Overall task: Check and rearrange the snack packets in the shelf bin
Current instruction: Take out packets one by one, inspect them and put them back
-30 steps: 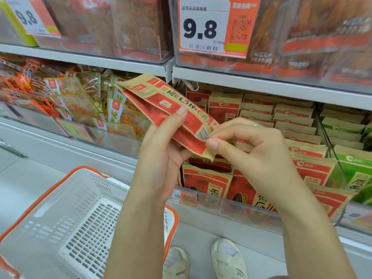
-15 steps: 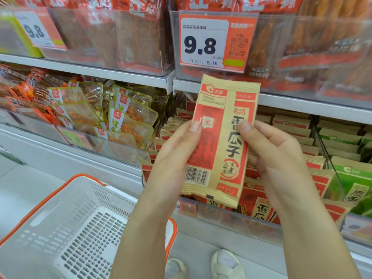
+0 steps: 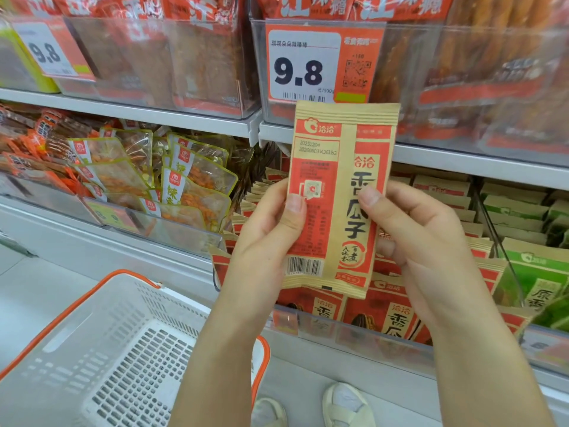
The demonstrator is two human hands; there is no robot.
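Head view, shelf bin (image 3: 354, 334) of packets, white basket (image 3: 101, 343) below

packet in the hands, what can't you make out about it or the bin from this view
- Head view: the packet shows one face only; its other side faces away.
- The fine print under the left hand's thumb is covered.
- The bin rows behind are hidden by the packet and the right hand.
- The date digits are too small to read surely.

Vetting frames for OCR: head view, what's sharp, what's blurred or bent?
Head view: the seed packet held by both hands is sharp, date print and barcode readable; the 9.8 price tag is legible; upper-shelf packs look smeared behind hazy clear plastic; shelf edges slant from wide-angle distortion; lighting even.
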